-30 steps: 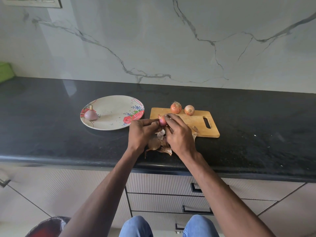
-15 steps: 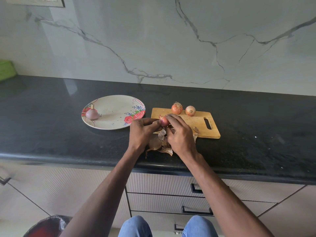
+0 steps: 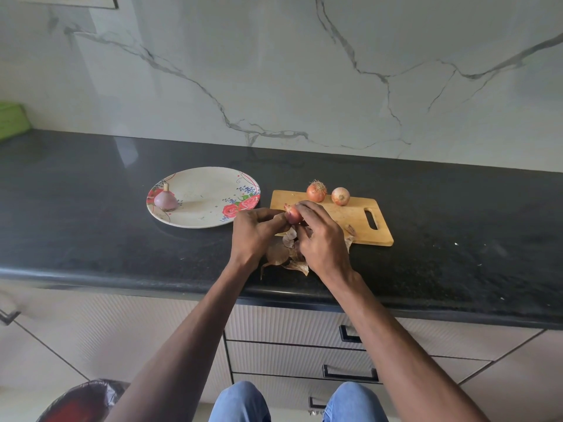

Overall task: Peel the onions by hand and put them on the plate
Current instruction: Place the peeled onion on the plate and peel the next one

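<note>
We see open black counter (image 3: 91, 208) stretching left of the plate (image 3: 210, 220) (one peeled onion (image 3: 165, 200) at its left rim). The cutting board (image 3: 353, 220) carries two unpeeled onions (image 3: 316, 191) along its far edge. Left hand (image 3: 256, 236) and right hand (image 3: 323, 239) both pinch a small onion (image 3: 293, 214) above loose skins (image 3: 283, 254) near the counter's front edge.

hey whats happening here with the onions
A person is peeling a small onion by hand, the left hand and the right hand both pinching it over the near edge of the wooden cutting board. Loose skins lie on the counter beneath the hands. One peeled onion already sits on the floral plate, and two unpeeled onions wait at the back of the board.
</note>
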Tool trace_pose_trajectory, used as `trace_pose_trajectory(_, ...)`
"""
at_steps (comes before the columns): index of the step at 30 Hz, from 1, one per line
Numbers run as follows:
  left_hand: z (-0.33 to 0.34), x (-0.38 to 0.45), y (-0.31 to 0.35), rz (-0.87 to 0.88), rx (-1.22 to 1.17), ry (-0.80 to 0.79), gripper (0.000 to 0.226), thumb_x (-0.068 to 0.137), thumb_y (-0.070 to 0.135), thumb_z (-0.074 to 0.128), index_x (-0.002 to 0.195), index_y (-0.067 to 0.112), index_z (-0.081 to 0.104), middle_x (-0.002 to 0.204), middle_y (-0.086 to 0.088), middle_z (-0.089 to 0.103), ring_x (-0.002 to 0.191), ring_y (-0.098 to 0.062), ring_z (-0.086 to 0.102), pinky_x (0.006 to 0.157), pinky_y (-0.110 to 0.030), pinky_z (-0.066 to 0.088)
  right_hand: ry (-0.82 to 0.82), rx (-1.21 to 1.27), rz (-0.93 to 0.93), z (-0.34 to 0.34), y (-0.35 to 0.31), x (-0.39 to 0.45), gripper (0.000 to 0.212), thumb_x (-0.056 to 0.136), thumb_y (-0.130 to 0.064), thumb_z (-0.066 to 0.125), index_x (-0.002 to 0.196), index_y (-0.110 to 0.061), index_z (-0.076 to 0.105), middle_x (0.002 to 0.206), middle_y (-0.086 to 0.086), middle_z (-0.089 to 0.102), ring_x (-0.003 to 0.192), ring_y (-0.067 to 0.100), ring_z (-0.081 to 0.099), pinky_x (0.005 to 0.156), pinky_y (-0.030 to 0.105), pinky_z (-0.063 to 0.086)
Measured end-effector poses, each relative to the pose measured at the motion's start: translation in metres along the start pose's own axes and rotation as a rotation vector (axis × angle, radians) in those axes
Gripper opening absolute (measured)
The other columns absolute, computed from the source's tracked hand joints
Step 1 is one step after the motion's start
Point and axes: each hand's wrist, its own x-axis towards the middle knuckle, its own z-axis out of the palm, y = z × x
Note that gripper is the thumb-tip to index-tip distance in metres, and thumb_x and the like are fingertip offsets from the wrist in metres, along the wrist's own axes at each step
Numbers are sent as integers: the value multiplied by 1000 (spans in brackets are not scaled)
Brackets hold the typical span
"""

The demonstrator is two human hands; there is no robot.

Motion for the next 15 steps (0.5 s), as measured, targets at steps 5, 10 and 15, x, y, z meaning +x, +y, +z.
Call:
trace_pose_trajectory(5, -1, 0, -1, 8, 15, 20, 12, 92, 7, 70, 90, 12, 80, 83, -11, 78, 82, -27, 76, 85, -47, 61, -12, -8, 0, 2, 2, -1, 35, 80, 7, 73, 115, 3, 68, 118, 14, 67, 108, 25, 65, 94, 29, 54)
trace_pose_trajectory(10, 0, 0, 0, 7, 4, 10, 15, 91, 7, 70, 87, 18, 80, 83, -10, 78, 82, -26, 77, 84, -46, 61, -17, -20, 8, 3, 3, 0, 37, 79, 7, 74, 116, 3, 68, 119, 14, 67, 109, 25, 64, 96, 24, 50)
trace_pose_trajectory(15, -1, 1, -2, 7, 4, 9, 15, 90, 11, 71, 85, 21, 81, 83, -11, 78, 83, -32, 76, 85, -53, 60, -27, -49, -1, 3, 2, 0, 39, 79, 8, 73, 117, 3, 68, 120, 15, 67, 110, 27, 65, 97, 25, 51)
